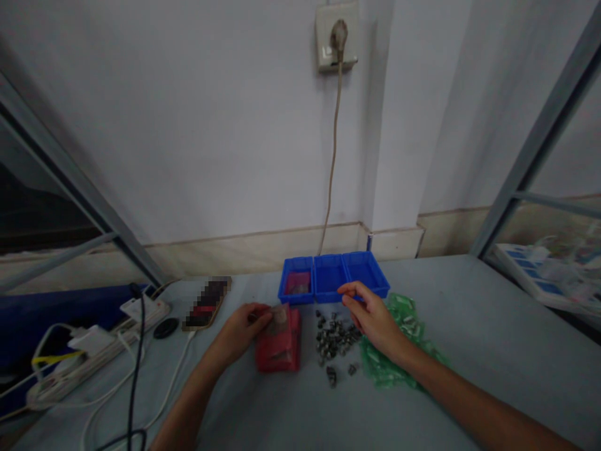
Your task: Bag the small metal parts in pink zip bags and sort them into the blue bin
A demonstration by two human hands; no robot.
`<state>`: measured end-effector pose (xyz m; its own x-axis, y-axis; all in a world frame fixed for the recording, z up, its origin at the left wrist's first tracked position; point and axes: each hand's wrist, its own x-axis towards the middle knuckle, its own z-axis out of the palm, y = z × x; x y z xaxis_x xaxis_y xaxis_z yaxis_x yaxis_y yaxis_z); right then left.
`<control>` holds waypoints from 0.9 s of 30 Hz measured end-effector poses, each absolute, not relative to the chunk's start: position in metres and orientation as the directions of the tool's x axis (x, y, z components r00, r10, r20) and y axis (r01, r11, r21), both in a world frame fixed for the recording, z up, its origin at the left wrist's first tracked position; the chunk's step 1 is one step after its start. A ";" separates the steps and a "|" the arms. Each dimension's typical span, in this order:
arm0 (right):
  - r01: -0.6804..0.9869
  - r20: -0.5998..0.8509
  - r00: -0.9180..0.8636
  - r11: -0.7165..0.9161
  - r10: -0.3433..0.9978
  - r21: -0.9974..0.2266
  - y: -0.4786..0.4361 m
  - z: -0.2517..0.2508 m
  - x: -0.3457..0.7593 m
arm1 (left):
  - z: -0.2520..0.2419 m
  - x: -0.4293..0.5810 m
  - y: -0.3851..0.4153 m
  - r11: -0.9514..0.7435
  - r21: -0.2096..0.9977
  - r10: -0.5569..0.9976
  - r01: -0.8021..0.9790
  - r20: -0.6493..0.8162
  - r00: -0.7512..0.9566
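With our left hand we pinch the edge of a small clear bag between thumb and fingers, just over the far end of a red stack of packets that lies on the grey worktop. Our two hands are well apart. Our right hand hangs over the near side of the blue trays, its thumb and fingers curled toward one another; we cannot tell whether anything sits between the fingertips.

Below that hand and a little to its left, we see a loose pile of small metal parts, with a few lying apart on the near side. A heap of green plastic packaging spreads to the right of the pile, partly behind our right forearm. In the leftmost tray section we can see a reddish packet.

Farther left we have a phone, a black round object and a white power strip with plugs in it. Behind the trays, a beige cord hangs from a wall socket.
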<state>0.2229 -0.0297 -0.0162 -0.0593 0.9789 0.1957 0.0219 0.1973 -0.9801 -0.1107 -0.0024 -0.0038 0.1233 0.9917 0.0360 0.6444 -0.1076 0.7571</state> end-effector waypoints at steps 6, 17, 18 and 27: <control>0.024 0.205 -0.055 0.207 0.977 -0.978 -0.030 -0.016 0.223 | 0.016 -0.111 -0.004 -0.129 0.805 0.991 0.579 0.090 0.096; 0.077 0.243 -0.081 0.249 0.967 -0.965 -0.032 -0.011 0.221 | 0.066 -0.031 -0.017 -0.350 0.916 0.903 0.194 0.276 0.329; 0.082 0.269 -0.076 0.275 0.960 -0.958 -0.033 -0.010 0.221 | 0.062 -0.021 -0.014 -0.343 0.928 0.890 0.145 0.271 0.367; 0.265 0.479 -0.079 0.482 0.874 -0.835 -0.044 -0.002 0.223 | 0.016 0.003 0.008 -0.238 0.970 0.910 0.040 0.209 0.358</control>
<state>0.2232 -0.0441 -0.0017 -0.0786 0.8742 0.4792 0.2650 0.4817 -0.8353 0.0029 0.0082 0.0159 0.3580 0.9101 0.2087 0.0396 -0.2381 0.9704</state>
